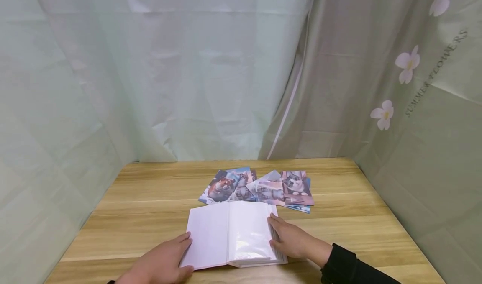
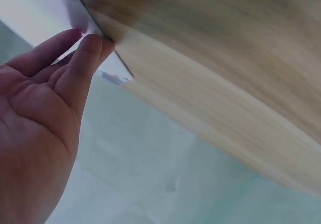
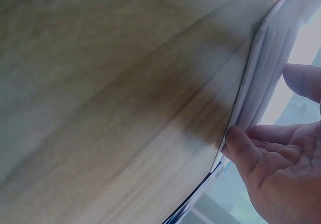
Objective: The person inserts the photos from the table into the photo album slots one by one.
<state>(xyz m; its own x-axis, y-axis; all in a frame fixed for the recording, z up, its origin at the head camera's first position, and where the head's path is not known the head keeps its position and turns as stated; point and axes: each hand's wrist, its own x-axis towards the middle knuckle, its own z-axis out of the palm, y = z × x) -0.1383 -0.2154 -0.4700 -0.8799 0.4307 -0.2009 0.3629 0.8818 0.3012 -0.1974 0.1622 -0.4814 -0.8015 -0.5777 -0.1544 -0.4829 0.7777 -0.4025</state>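
Note:
A photo album (image 1: 208,234) lies spread on the wooden table, its white inside cover at the left and clear plastic sleeves (image 1: 250,229) at the right. My left hand (image 1: 162,261) rests against the cover's left edge, with the thumb by the near corner. In the left wrist view, that hand's fingers (image 2: 80,71) touch the cover's rim. My right hand (image 1: 295,238) touches the right edge of the pages, thumb and fingers apart. The right wrist view shows the fingertips (image 3: 235,136) along the stacked page edges (image 3: 266,68). The sleeve facing up looks blank.
Behind the album, several animal picture cards overlap, among them a hamster card (image 1: 222,188) and a cat card (image 1: 296,185). A wooden table (image 1: 350,217) extends around them. Pale curtains (image 1: 211,87) hang at the back and sides.

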